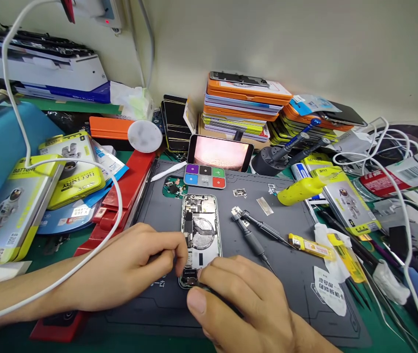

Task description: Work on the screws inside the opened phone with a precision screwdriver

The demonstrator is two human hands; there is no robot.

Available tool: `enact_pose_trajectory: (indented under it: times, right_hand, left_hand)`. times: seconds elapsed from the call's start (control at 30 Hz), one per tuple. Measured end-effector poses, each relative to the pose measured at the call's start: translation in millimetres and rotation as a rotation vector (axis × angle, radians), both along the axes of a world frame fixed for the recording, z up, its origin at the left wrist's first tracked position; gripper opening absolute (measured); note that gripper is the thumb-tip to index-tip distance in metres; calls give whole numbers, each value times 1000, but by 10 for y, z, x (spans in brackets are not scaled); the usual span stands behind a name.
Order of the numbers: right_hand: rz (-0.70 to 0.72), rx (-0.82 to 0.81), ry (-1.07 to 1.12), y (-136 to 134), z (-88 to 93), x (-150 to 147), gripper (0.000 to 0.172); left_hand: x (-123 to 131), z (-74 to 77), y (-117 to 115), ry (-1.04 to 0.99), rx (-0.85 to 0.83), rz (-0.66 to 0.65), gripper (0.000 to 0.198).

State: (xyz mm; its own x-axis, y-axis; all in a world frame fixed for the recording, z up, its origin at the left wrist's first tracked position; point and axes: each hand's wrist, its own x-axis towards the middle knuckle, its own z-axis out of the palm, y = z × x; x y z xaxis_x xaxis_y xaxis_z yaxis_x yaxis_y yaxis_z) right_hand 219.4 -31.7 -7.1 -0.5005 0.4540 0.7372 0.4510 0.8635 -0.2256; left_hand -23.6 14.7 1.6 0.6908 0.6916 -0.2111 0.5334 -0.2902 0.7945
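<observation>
Right hand (246, 304), rectangular metallic phone (200, 234)

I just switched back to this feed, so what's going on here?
A person has both hands at the lower end of an opened phone lying on a dark mat, its inner parts exposed. The left hand has curled fingers by its lower left edge; the right hand is at the lower right, and its grip is hard to make out. Two dark screwdriver-like tools lie to the right, and a phone with a lit screen stands behind.
</observation>
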Motion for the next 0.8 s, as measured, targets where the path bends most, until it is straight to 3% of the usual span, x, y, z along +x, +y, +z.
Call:
enact_pose_trajectory:
  times: [0.33, 0.47, 0.6, 0.7, 0.8]
  right_hand:
    - [12, -20, -19, -26, -18, 41, 16]
    - [26, -11, -31, -17, -25, 51, 20]
    - [9, -1, -7, -12, -17, 30, 20]
    - [7, -3, -2, -11, -11, 22, 19]
    - [34, -23, -27, -12, -14, 36, 22]
  left_hand:
    - [27, 65, 17, -17, -77, 47, 34]
    - [5, 56, 48, -89, -316, 131, 48]
    - [-59, -43, 94, -316, -591, 175, 58]
    - [-86, -123, 119, -455, -669, 199, 60]
    - [-75, -123, 128, -414, -623, 238, 57]
